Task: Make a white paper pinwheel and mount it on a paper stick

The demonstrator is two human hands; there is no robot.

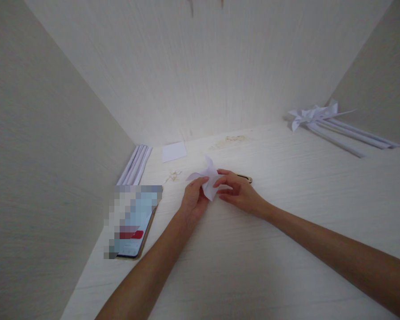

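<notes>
White paper pinwheel head (209, 177) sits pinched between my left hand (194, 201) and right hand (239, 192), just above the bench (286, 200). Its folds look formed but no stick is on it; finished pinwheels (315, 116) lie far right, spare sticks (135, 164) left.

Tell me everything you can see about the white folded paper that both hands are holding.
The folded paper is white and thin, creased into several pointed flaps that stick out like pinwheel blades, one upward, one to the left. It is lifted just above the pale table, near its middle. The left hand pinches its lower left side and the right hand holds its right side with fingertips. Its underside is hidden.
</notes>
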